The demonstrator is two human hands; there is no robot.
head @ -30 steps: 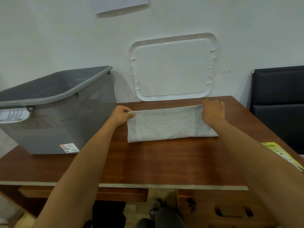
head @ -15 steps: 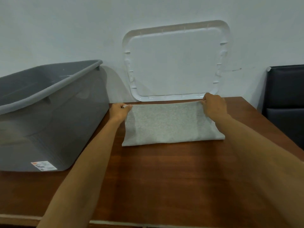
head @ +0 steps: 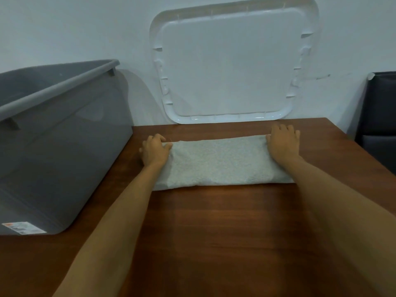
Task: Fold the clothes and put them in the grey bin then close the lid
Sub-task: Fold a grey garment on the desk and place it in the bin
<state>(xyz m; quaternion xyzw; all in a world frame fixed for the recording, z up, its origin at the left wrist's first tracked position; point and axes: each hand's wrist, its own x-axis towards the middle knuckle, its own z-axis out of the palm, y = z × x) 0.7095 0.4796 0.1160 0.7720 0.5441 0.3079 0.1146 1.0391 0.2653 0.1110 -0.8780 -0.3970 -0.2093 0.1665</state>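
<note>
grey bin [head: 64, 157] cut off left, label [head: 21, 228] blurred

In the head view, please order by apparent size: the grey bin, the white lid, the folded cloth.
1-2. grey bin and white lid: look alike; the bin is nearer and cut off by the frame edge, so unranked.
3. folded cloth: clearly smallest.
</note>
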